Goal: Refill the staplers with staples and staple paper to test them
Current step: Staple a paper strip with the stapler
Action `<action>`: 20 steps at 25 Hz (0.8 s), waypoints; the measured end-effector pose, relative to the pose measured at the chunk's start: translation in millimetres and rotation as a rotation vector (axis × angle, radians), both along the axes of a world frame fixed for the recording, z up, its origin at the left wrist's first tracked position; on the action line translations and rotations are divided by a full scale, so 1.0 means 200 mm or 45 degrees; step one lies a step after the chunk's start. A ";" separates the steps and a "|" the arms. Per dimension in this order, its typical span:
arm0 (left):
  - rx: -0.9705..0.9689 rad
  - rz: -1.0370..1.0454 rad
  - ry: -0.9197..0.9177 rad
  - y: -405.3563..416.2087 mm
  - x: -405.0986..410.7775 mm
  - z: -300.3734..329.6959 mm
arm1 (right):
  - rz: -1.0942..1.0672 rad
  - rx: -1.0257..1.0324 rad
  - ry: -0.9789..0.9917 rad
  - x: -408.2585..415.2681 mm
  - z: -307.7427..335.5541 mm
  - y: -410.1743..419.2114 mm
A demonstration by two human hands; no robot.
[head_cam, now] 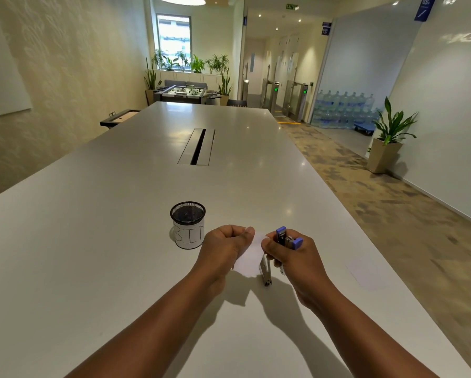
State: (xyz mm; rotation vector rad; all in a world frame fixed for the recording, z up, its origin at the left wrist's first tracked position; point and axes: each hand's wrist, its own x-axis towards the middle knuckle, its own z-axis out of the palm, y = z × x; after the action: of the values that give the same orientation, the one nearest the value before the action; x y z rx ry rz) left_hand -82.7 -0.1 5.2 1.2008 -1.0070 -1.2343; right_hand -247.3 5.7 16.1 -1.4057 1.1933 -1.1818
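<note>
My left hand [225, 248] pinches a small white slip of paper [249, 257] by its upper left edge, a little above the white table [120, 241]. My right hand [291, 255] grips a small blue and metal stapler [284, 237], and its thumb touches the paper's right edge. The stapler's blue ends stick out above my fingers. A metal arm of the stapler [265, 271] hangs down below the hand, with its tip close to the table. How many staples it holds is hidden.
A black mesh cup labelled BIN [188, 225] stands just left of my left hand. A faint white sheet [363, 271] lies near the table's right edge. A cable slot [197, 147] sits mid-table. The right table edge drops to carpeted floor.
</note>
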 end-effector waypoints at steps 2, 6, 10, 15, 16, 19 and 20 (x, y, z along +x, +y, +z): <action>-0.152 0.032 -0.212 0.00 0.01 -0.01 | -0.025 -0.003 0.026 -0.01 -0.01 0.01; -0.267 0.055 -0.488 0.00 0.02 -0.04 | -0.076 0.011 0.007 -0.01 -0.05 0.03; -0.296 -0.072 -0.642 0.01 0.02 -0.06 | -0.158 0.023 -0.005 -0.01 -0.08 0.03; -0.274 -0.192 -0.764 0.01 0.04 -0.07 | -0.190 0.022 -0.027 -0.04 -0.09 0.01; -0.301 -0.152 -0.889 0.01 0.04 -0.08 | -0.190 0.021 -0.028 -0.04 -0.09 0.01; -0.395 -0.054 -1.132 0.03 0.03 -0.10 | -0.191 0.036 -0.072 -0.04 -0.10 0.00; -0.407 -0.029 -1.181 0.03 0.04 -0.11 | -0.194 0.044 -0.098 -0.03 -0.10 0.00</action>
State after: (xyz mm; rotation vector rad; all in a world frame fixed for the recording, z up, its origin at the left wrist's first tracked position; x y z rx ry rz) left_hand -74.6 5.8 -15.8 1.5187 -1.8056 -0.4481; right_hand -253.6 6.4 -4.6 -1.2500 1.2780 -1.3025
